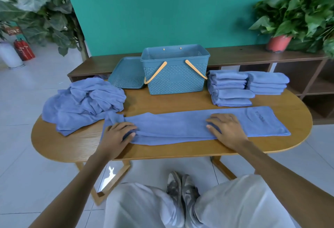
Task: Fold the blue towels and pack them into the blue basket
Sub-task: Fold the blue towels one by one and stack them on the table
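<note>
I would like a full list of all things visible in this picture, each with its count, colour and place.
basket: 1, blue with orange handles, table back centre
basket lid: 1, blue, left of the basket, tilted
flat towel: 1, blue, long strip at table front
crumpled towels: 1 heap, blue, table left
folded towels: 2 stacks, blue, right of the basket
table: 1, light wood, oval
shelf: 1, dark brown, behind the table
potted plant: 1, green in a red pot, on the shelf
fire extinguisher: 1, red, floor far left
left hand: grips the towel's left part
right hand: fingers pinch the towel
</note>
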